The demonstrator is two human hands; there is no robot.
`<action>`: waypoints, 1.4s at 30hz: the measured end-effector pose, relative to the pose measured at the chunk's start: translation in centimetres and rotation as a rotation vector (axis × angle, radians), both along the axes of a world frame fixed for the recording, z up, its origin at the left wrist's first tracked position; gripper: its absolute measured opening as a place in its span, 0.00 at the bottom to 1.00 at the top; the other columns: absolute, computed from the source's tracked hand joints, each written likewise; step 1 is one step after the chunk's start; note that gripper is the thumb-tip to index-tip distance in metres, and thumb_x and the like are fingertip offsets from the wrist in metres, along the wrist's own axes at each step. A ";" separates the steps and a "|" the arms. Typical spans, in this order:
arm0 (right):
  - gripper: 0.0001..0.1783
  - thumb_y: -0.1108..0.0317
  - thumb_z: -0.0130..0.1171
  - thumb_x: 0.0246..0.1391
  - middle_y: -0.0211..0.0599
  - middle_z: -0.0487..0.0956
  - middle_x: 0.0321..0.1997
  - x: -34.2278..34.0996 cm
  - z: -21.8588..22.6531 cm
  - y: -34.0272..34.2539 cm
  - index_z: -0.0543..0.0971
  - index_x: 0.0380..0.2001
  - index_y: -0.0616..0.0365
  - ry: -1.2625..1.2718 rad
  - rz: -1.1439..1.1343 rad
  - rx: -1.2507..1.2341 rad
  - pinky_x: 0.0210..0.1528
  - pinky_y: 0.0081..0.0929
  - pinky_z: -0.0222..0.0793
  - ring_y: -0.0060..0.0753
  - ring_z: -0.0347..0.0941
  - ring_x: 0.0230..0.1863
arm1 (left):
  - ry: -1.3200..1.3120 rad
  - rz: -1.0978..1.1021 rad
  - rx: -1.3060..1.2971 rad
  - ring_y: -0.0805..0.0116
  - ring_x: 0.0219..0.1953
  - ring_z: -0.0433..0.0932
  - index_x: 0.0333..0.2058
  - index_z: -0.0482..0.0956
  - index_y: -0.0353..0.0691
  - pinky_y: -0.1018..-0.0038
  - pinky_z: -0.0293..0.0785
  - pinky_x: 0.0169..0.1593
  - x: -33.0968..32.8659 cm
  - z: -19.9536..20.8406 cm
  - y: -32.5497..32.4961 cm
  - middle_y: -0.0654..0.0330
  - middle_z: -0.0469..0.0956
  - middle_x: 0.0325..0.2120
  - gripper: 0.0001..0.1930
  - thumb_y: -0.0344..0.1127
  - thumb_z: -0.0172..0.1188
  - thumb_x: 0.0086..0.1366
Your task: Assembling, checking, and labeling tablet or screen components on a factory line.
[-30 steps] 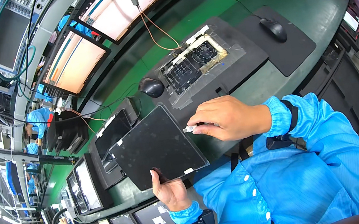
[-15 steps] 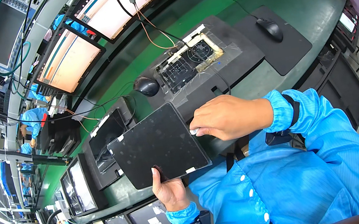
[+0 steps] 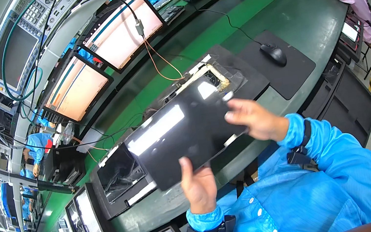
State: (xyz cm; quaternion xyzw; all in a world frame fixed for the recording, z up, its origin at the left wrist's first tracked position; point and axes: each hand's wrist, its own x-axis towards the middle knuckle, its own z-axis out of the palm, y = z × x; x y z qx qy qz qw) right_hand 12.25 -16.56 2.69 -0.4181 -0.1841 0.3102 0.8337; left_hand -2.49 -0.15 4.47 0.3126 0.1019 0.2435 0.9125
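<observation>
Black mouse (image 3: 273, 54); lit monitors (image 3: 123, 31)

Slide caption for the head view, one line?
Left hand holds a glossy black panel, right hand at its right edge.

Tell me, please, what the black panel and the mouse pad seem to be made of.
The black panel looks glossy, probably glass or plastic, since it shows bright reflections. The mouse pad looks matte, perhaps rubber or cloth, showing no such reflections.

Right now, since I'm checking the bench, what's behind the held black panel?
Beyond the black panel, part of a pale-framed fixture shows on a dark pad. The panel covers the rest and anything else directly behind it.
</observation>
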 end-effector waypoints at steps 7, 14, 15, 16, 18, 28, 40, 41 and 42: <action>0.16 0.66 0.55 0.70 0.33 0.84 0.50 8.8 0.7 -8.4 0.77 0.55 0.60 0.121 -0.088 -0.179 0.59 0.40 0.77 0.30 0.82 0.50 | 0.208 -0.911 0.779 0.52 0.61 0.76 0.70 0.61 0.30 0.58 0.72 0.65 0.4 2.1 4.0 0.47 0.74 0.62 0.29 0.45 0.47 0.80; 0.13 0.66 0.55 0.70 0.32 0.82 0.48 12.7 -1.7 -6.6 0.77 0.53 0.60 0.127 -0.036 -0.215 0.62 0.46 0.75 0.32 0.79 0.52 | 0.381 -0.129 1.716 0.43 0.71 0.61 0.71 0.56 0.30 0.56 0.60 0.72 8.0 -1.0 8.4 0.36 0.58 0.70 0.50 0.54 0.71 0.62; 0.13 0.66 0.55 0.70 0.32 0.81 0.47 12.9 -1.7 -6.0 0.77 0.53 0.61 0.140 -0.038 -0.219 0.61 0.47 0.75 0.32 0.78 0.52 | 0.419 -0.111 1.798 0.40 0.72 0.59 0.72 0.55 0.31 0.55 0.59 0.72 8.6 -1.3 8.3 0.34 0.55 0.71 0.56 0.58 0.75 0.56; 0.13 0.66 0.55 0.70 0.32 0.81 0.47 13.0 -1.5 -5.5 0.77 0.53 0.61 0.135 -0.036 -0.215 0.61 0.47 0.75 0.32 0.78 0.52 | 0.418 -0.104 1.801 0.40 0.72 0.59 0.72 0.55 0.31 0.55 0.59 0.72 8.9 -1.5 8.3 0.34 0.55 0.71 0.56 0.58 0.75 0.56; 0.13 0.66 0.54 0.71 0.33 0.81 0.47 13.2 -1.3 -5.1 0.76 0.52 0.62 0.148 -0.019 -0.254 0.60 0.47 0.76 0.32 0.78 0.51 | 0.590 -0.159 1.878 0.39 0.73 0.57 0.73 0.53 0.33 0.54 0.58 0.73 9.5 -0.9 7.4 0.37 0.54 0.72 0.61 0.58 0.78 0.51; 0.46 0.40 0.72 0.50 0.46 0.75 0.59 11.6 1.5 -7.1 0.74 0.63 0.60 -1.111 -0.183 -1.049 0.52 0.37 0.74 0.44 0.77 0.50 | 0.499 0.061 2.010 0.42 0.69 0.60 0.60 0.76 0.31 0.52 0.57 0.71 10.7 -2.8 7.9 0.38 0.64 0.68 0.45 0.58 0.78 0.50; 0.27 0.47 0.73 0.51 0.40 0.77 0.59 10.7 -1.7 -6.8 0.85 0.50 0.50 -1.313 -0.428 -1.008 0.57 0.41 0.73 0.47 0.73 0.57 | 0.463 0.049 1.892 0.41 0.67 0.62 0.59 0.78 0.36 0.52 0.62 0.69 10.0 -2.5 7.8 0.42 0.66 0.66 0.40 0.50 0.79 0.50; 0.28 0.48 0.73 0.51 0.42 0.77 0.60 10.6 -1.4 -6.6 0.85 0.51 0.52 -1.336 -0.421 -1.014 0.57 0.41 0.73 0.47 0.73 0.57 | 0.470 0.060 1.885 0.41 0.67 0.62 0.59 0.78 0.36 0.52 0.62 0.69 9.9 -2.5 7.9 0.42 0.66 0.66 0.40 0.50 0.79 0.50; 0.28 0.49 0.72 0.51 0.43 0.77 0.60 10.4 -1.0 -6.3 0.84 0.51 0.53 -1.360 -0.410 -1.018 0.57 0.42 0.72 0.47 0.73 0.57 | 0.455 0.061 1.931 0.41 0.67 0.63 0.59 0.78 0.37 0.52 0.62 0.68 9.9 -2.7 7.9 0.41 0.66 0.65 0.40 0.50 0.79 0.50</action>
